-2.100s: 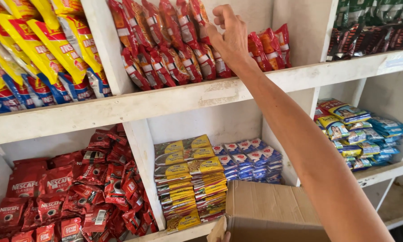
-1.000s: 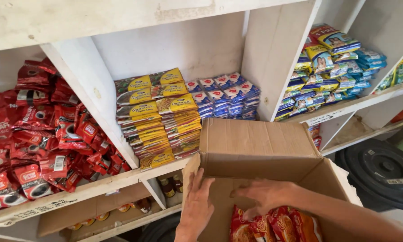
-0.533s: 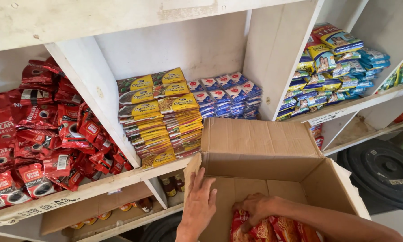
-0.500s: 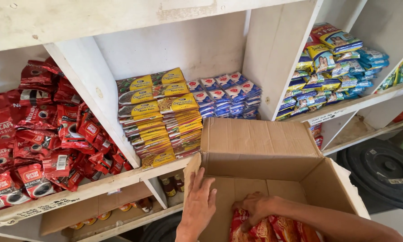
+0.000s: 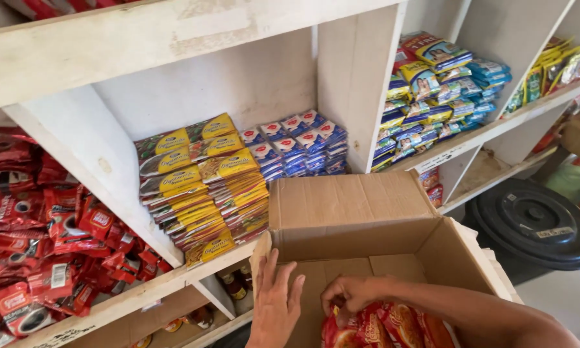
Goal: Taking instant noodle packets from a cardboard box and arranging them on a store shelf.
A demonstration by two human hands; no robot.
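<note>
Left shelf bay: a loose heap of red sachets (image 5: 38, 238) fills it, spilling toward the front edge.
Middle shelf bay: yellow packets (image 5: 203, 183) stacked in 2 leaning piles, with blue-and-white packets (image 5: 296, 145) stacked just beside them on the right.
Lower shelf: small brown bottles (image 5: 235, 283) show in the gap under the middle bay.
Cardboard box (image 5: 367, 241): open, flaps up, held in front of the shelves; red-and-orange packets (image 5: 386, 325) lie in its bottom at the near side, the rest of its floor bare.
Left hand (image 5: 277, 309): flat against the box's left wall, fingers spread and released, gripping nothing.
Right hand (image 5: 351, 296): inside the box, fingers curled down onto the top of the red-and-orange packets, pinching the edge of 1.
Right shelf bay: mixed blue and yellow packs (image 5: 432, 90) piled high.
Floor at right: a black round lid (image 5: 531, 222) beside the box.
Change from half a second ago: the right hand sits a little farther left on the packets; the left hand and box stay as they were.
</note>
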